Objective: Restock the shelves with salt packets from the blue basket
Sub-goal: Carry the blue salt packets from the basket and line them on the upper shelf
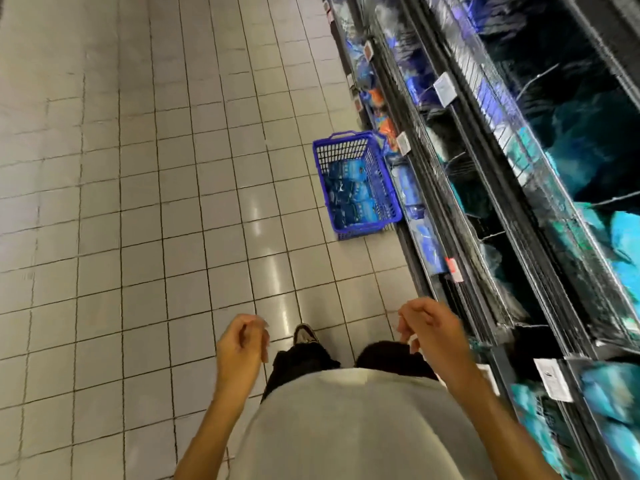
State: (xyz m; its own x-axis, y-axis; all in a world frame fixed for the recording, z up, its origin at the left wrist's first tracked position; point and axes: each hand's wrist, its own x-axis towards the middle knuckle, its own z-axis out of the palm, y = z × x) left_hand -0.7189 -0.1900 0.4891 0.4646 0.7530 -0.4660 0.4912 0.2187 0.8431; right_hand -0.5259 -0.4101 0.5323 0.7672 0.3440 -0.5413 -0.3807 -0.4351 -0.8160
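Note:
A blue plastic basket [356,183] stands on the tiled floor against the foot of the shelves, a few tiles ahead of me. Several blue salt packets [349,194] lie inside it. My left hand [242,344] and my right hand [429,327] hang in front of my waist, fingers loosely curled, holding nothing. Both are well short of the basket. The shelves [502,188] run along the right side, stocked with blue and teal packets.
Wire dividers and white price tags [443,89] line the shelf edges. Orange packets [379,109] sit on the bottom shelf beyond the basket. The grey tiled aisle floor [156,202] stretches wide to the left. My shoe [304,332] shows below.

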